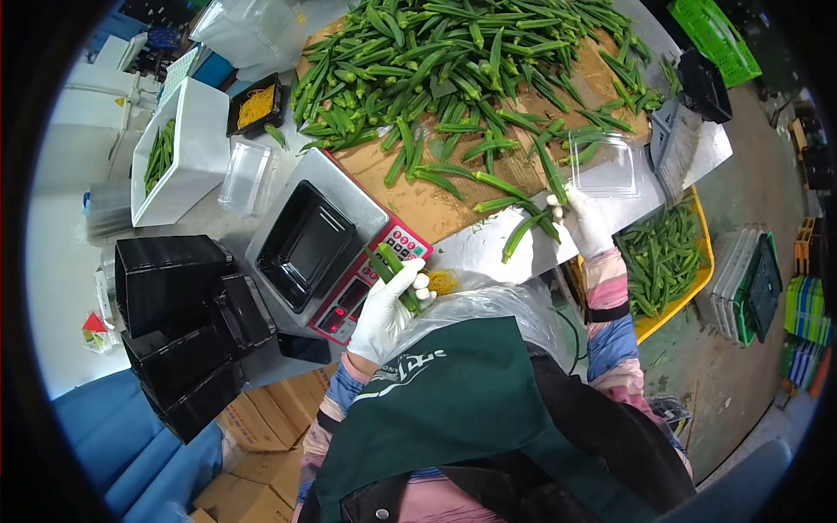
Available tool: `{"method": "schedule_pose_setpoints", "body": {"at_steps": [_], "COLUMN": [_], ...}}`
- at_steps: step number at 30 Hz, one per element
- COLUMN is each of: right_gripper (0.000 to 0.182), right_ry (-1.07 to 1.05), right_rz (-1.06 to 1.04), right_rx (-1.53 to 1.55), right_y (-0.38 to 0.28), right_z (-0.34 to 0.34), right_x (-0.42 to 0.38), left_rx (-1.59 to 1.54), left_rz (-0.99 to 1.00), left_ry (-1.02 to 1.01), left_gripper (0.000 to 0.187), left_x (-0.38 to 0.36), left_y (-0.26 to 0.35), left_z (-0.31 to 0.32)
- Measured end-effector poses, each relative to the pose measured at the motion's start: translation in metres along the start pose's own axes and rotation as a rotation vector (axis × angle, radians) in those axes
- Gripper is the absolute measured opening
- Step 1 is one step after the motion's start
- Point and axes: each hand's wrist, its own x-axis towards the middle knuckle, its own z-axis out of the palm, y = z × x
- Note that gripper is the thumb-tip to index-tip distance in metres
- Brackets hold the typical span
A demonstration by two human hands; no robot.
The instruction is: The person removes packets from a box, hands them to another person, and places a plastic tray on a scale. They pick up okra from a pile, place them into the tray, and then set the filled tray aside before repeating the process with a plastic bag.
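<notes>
My left hand (392, 307), in a white glove, is closed around a few okra pods (386, 261) just in front of the red-edged scale's keypad. On that scale (370, 218) rests a black plastic tray (309, 246) with nothing in it. My right hand (582, 218), gloved too, grips one long okra pod (549, 170) by its lower end, over the metal table's near edge. Loose okra lie to its left on the cardboard, and a big okra heap (453, 61) spreads behind. A clear plastic lid (603, 164) lies beside the right hand.
Stacked black trays (174, 296) stand left of the scale. A white bin (179, 157) with okra and a black tray of yellow rubber bands (255, 106) sit at back left. At right are a brush (676, 148) and a yellow crate (699, 253) full of okra.
</notes>
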Motion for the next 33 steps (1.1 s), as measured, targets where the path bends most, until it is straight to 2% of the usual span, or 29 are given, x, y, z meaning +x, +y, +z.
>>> {"method": "schedule_pose_setpoints", "body": {"at_steps": [2, 9, 12, 15, 17, 18, 19, 21, 22, 24, 25, 26, 27, 29, 33], "right_gripper": [0.04, 0.038, 0.036, 0.034, 0.029, 0.024, 0.023, 0.025, 0.024, 0.024, 0.02, 0.018, 0.017, 0.016, 0.021], "right_ry": [-0.056, -0.07, -0.073, 0.008, -0.131, -0.204, -0.292, -0.581, -0.507, -0.361, -0.211, -0.131, -0.061, -0.007, 0.077], "right_rz": [0.007, 0.015, 0.024, -0.021, -0.043, -0.154, -0.15, -0.423, -0.34, -0.173, -0.295, -0.421, -0.481, -0.518, -0.462], "right_rx": [0.106, 0.242, 0.189, -0.219, -0.485, -0.703, -0.648, -0.677, -0.702, -0.748, -0.834, -0.968, -0.973, -1.073, -1.214], "right_y": [0.011, 0.018, 0.017, 0.02, 0.01, 0.022, 0.023, 0.048, 0.048, 0.045, 0.057, 0.06, 0.068, 0.074, 0.074], "right_z": [-0.003, 0.016, 0.018, 0.051, 0.099, 0.114, 0.136, 0.149, 0.151, 0.156, 0.153, 0.15, 0.147, 0.15, 0.175], "right_x": [0.001, -0.011, -0.013, -0.022, -0.039, -0.042, -0.051, -0.046, -0.04, -0.017, 0.002, 0.022, 0.043, 0.078, 0.131], "left_rx": [0.02, 0.017, 0.014, 0.001, -0.008, 0.013, 0.004, -0.011, 0.014, 0.007, 0.005, 0.049, 0.039, 0.015, 0.019], "left_rz": [0.002, -0.012, -0.027, -0.037, -0.02, -0.023, 0.003, 0.057, 0.088, 0.05, 0.031, 0.027, 0.038, 0.06, 0.03], "left_ry": [0.006, 0.011, 0.023, 0.019, -0.009, 0.048, 0.023, -0.029, 0.037, 0.029, 0.024, 0.043, 0.032, 0.01, 0.002], "left_gripper": [0.027, 0.027, 0.024, 0.021, 0.02, 0.019, 0.019, 0.02, 0.022, 0.027, 0.03, 0.029, 0.029, 0.027, 0.028], "left_x": [0.0, -0.001, -0.002, -0.002, -0.002, -0.009, -0.009, -0.006, -0.001, 0.001, 0.001, -0.001, -0.002, -0.003, -0.01], "left_y": [0.001, 0.003, 0.005, 0.006, 0.008, 0.013, 0.012, 0.01, 0.008, 0.009, 0.01, 0.011, 0.012, 0.013, 0.022], "left_z": [0.002, 0.003, 0.008, 0.01, 0.02, 0.034, 0.033, 0.029, 0.021, 0.008, 0.004, 0.005, 0.008, 0.015, 0.023]}}
